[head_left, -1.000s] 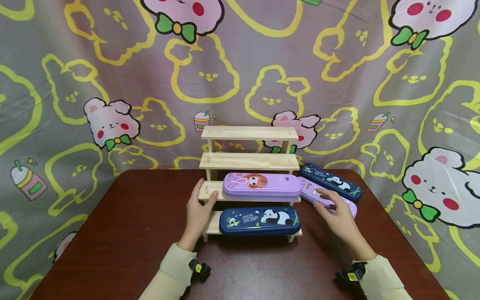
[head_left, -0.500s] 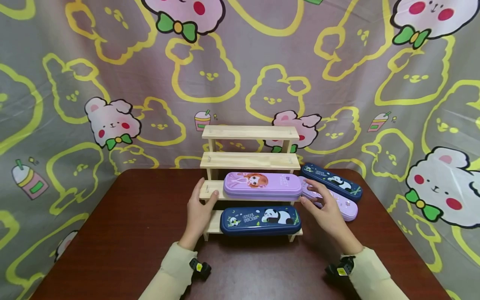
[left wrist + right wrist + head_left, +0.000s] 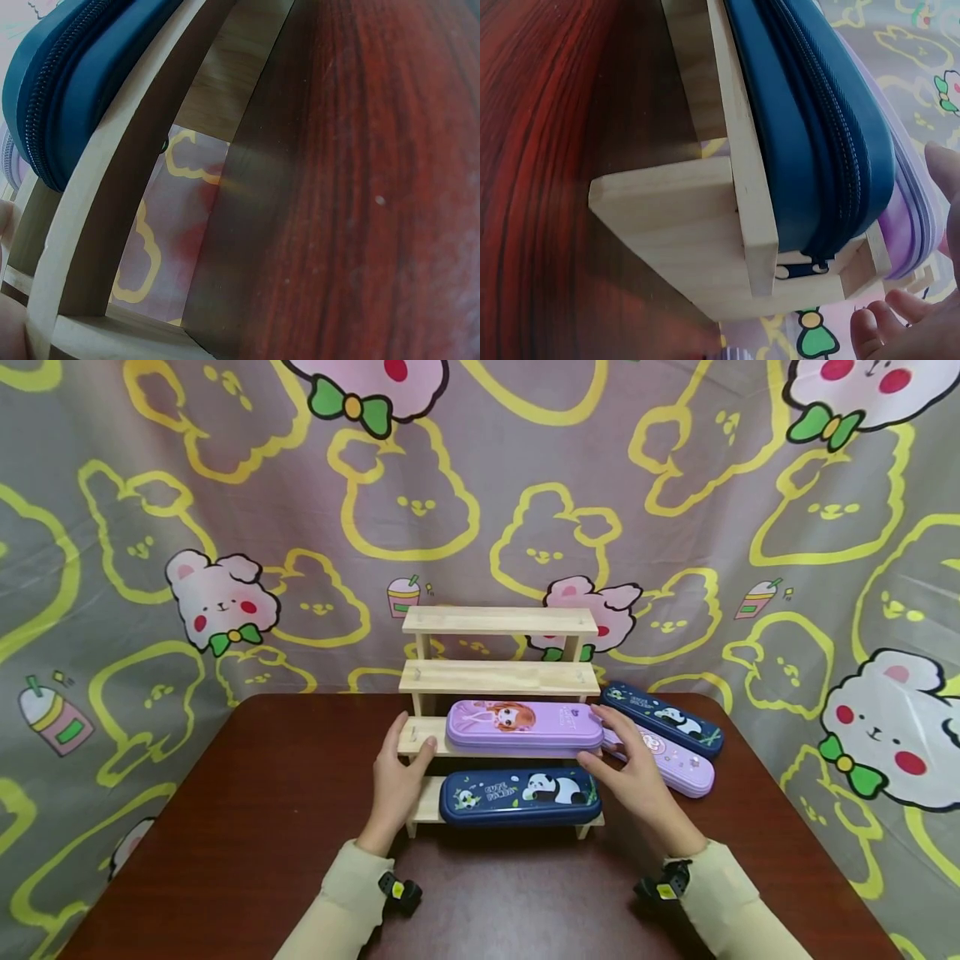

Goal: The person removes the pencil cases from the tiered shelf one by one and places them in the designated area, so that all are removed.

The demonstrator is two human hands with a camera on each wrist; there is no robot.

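A lilac pencil case (image 3: pixel 525 727) printed with a red-haired girl lies on the third tier down of a stepped wooden display rack (image 3: pixel 498 677). On the lowest tier lies a dark blue panda pencil case (image 3: pixel 517 797); its zip side shows in both wrist views. My left hand (image 3: pixel 397 777) holds the rack's left end, thumb in front and fingers toward the back. My right hand (image 3: pixel 633 777) is at the right end of the lilac case, index fingertip near its top edge and thumb lower in front. In the right wrist view, this hand (image 3: pixel 941 300) has its fingers spread around that end.
To the rack's right, another lilac pencil case (image 3: pixel 682 764) and a second blue panda case (image 3: pixel 663 718) lie side by side on the brown table (image 3: pixel 300 810). The rack's upper two tiers are bare. A patterned curtain (image 3: pixel 480 485) hangs behind.
My right hand has moved left from over the loose lilac case on the table to the right end of the lilac case on the rack. My left hand stays in place.
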